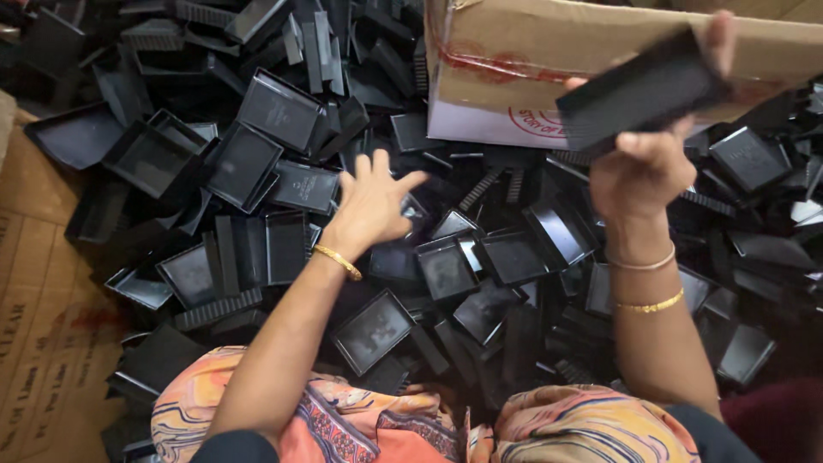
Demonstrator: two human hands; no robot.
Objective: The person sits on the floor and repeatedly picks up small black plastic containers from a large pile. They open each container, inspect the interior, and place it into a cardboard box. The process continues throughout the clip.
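Note:
My right hand (pixel 645 163) is raised at the upper right and grips a stack of flat black plastic trays (pixel 634 93) edge-on, in front of a cardboard box. My left hand (pixel 370 204) reaches out over the middle of the heap with fingers spread and nothing in it, hovering just above the loose black square trays (pixel 446 267). Gold bangles circle both wrists. The pile of black trays (pixel 257 163) covers the whole area ahead of me, some face up, some on edge.
A brown cardboard box (pixel 514 60) with red stamps stands at the top right behind the trays. Flattened cardboard (pixel 43 326) lies along the left edge. My lap in orange patterned cloth (pixel 343 424) fills the bottom.

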